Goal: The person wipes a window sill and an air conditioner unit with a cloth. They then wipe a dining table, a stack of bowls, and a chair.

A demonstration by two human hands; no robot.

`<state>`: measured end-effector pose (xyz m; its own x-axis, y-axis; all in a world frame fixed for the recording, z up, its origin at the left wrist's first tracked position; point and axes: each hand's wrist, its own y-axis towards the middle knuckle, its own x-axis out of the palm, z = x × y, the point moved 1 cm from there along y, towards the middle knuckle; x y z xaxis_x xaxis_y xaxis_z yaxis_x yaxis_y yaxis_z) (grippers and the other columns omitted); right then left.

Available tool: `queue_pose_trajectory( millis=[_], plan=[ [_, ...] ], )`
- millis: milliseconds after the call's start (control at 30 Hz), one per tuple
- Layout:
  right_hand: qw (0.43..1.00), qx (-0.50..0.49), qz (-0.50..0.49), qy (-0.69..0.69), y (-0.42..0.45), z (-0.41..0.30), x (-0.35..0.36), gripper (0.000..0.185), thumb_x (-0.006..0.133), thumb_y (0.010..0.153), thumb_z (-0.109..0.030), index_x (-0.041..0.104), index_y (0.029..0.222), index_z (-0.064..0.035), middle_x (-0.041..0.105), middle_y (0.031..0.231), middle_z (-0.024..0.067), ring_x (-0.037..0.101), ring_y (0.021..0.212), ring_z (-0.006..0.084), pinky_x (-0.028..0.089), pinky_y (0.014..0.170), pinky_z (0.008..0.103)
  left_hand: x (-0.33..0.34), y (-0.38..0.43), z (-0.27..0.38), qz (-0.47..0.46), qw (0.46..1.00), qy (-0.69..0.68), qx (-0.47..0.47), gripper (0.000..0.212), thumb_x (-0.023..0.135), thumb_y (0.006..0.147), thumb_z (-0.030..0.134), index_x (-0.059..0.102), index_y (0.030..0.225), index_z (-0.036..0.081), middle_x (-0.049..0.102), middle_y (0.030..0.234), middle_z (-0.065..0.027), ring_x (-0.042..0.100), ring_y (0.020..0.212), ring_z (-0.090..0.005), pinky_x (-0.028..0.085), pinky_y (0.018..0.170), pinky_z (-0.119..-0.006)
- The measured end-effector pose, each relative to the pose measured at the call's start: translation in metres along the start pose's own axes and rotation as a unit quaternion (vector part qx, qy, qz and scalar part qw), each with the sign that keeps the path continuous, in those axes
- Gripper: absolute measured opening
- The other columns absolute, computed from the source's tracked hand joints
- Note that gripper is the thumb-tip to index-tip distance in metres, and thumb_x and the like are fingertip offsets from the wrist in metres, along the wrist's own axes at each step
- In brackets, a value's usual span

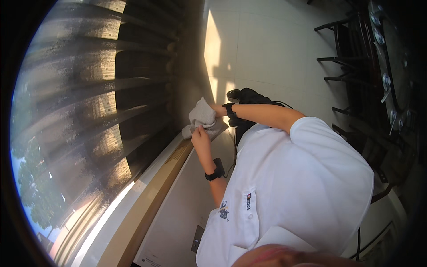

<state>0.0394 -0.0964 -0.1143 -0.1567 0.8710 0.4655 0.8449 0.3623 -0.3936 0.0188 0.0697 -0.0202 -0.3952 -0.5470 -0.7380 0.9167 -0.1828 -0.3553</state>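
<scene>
A grey cloth [202, 115], bunched and folded, is held between both hands over the far end of a long light-coloured ledge or box. My left hand [201, 138] pinches its near side, thumb on top. My right hand [219, 110] reaches behind the cloth from the right and holds it; its fingers are hidden by the fabric. Beneath the hands runs a tan, cardboard-like strip [143, 213] bearing printed writing, beside a white panel [180, 197]. I wear a black band on each wrist.
Dark striped curtains [143, 66] hang before a window on the left. Sunlight falls on the tiled floor [267, 50]. Black chairs [343, 60] stand by a dark table with several glasses [386, 81] at right. A black cable [230, 170] hangs near my left wrist.
</scene>
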Motion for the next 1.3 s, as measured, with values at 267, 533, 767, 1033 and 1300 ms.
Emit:
queue_pose_trajectory(
  millis=[267, 533, 767, 1033, 1300],
  plan=[
    [0.897, -0.088, 0.428, 0.062, -0.199, -0.023, -0.124, 0.025, 0.065, 0.102, -0.025, 0.072, 0.108, -0.0019, 0.07, 0.094, 0.0074, 0.058, 0.084, 0.0131, 0.051, 0.079, 0.0309, 0.067, 0.019, 0.108, -0.238, 0.944, -0.168, 0.155, 0.047, 0.052, 0.109, 0.033, 0.047, 0.077, -0.001, 0.039, 0.069, 0.0021, 0.036, 0.068, -0.01, 0.032, 0.059, -0.034],
    [0.533, -0.413, 0.738, -0.019, -0.425, -0.086, -0.171, 0.026, 0.066, 0.105, -0.025, 0.066, 0.1, 0.0012, 0.065, 0.075, 0.0016, 0.058, 0.07, 0.0069, 0.048, 0.065, 0.0257, 0.116, -0.105, 0.372, -0.198, 0.856, -0.242, 0.412, 0.039, 0.046, 0.114, 0.024, 0.052, 0.088, -0.004, 0.042, 0.074, 0.0048, 0.033, 0.07, -0.0063, 0.029, 0.061, -0.026],
    [0.582, -0.368, 0.724, -0.034, -0.558, -0.087, -0.207, 0.028, 0.073, 0.097, -0.016, 0.061, 0.118, -0.0007, 0.071, 0.099, 0.0059, 0.068, 0.092, 0.0138, 0.055, 0.078, 0.0319, 0.209, -0.214, 0.516, -0.317, 0.765, -0.219, 0.516, 0.03, 0.048, 0.111, 0.017, 0.063, 0.105, -0.007, 0.061, 0.084, -0.0042, 0.048, 0.075, -0.0119, 0.041, 0.068, -0.028],
    [0.709, -0.406, 0.572, 0.067, -0.604, -0.048, -0.337, 0.043, 0.065, 0.099, -0.032, 0.055, 0.132, -0.0073, 0.064, 0.12, 0.0072, 0.064, 0.111, 0.0181, 0.054, 0.095, 0.0355, 0.293, -0.233, 0.611, -0.377, 0.726, -0.143, 0.557, 0.032, 0.049, 0.106, 0.003, 0.061, 0.133, -0.009, 0.068, 0.131, -0.0245, 0.069, 0.114, -0.0336, 0.052, 0.097, -0.037],
    [0.602, -0.537, 0.466, 0.364, -0.635, -0.13, -0.525, 0.056, 0.041, 0.109, -0.054, 0.047, 0.144, -0.0109, 0.058, 0.135, 0.0108, 0.061, 0.123, 0.0239, 0.055, 0.104, 0.0423, 0.377, -0.143, 0.737, -0.361, 0.73, -0.152, 0.56, 0.031, 0.05, 0.106, 0.007, 0.066, 0.129, -0.006, 0.067, 0.137, -0.0208, 0.065, 0.127, -0.036, 0.05, 0.106, -0.041]
  ],
)
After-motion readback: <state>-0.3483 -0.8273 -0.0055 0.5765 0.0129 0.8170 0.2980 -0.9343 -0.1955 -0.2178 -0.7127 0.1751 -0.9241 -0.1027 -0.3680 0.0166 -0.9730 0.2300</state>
